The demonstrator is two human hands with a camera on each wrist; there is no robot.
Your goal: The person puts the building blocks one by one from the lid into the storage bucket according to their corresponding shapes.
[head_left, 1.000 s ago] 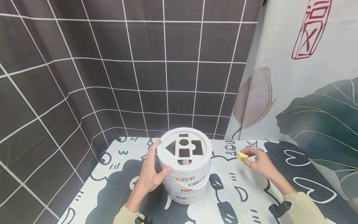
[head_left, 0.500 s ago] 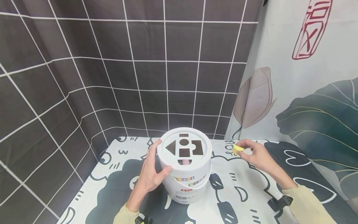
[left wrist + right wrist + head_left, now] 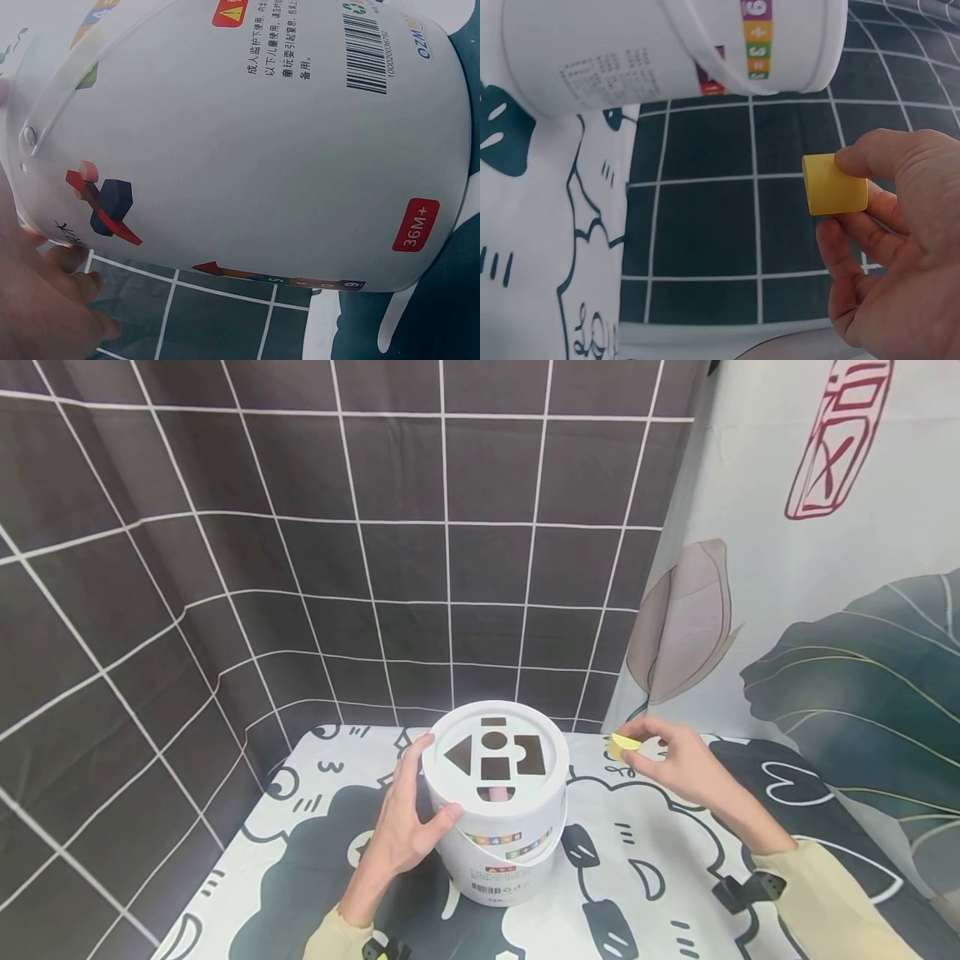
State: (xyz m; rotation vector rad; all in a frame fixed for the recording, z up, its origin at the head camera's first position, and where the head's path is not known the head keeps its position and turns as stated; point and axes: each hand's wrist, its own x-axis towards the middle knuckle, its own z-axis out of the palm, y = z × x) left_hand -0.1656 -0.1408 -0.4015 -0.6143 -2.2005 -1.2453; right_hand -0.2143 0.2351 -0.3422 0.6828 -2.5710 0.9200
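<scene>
On white bucket [image 3: 247, 142]: "36M+" label [image 3: 415, 224]

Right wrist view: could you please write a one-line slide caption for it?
The right hand pinches a yellow block in the air beside the white bucket, above the patterned tablecloth.

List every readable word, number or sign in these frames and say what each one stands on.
"36M+": red tag on the white bucket.
"1000200008702": beside the bucket's barcode; last digits uncertain.
"OZM...": blue brand, cut off by the bucket's edge.
"9", "+", "3", "=": coloured strip on the bucket, right wrist view.
Chinese warning lines on the bucket: too small to read.
Red seal character on the wall cloth: stylised, unreadable.
</scene>
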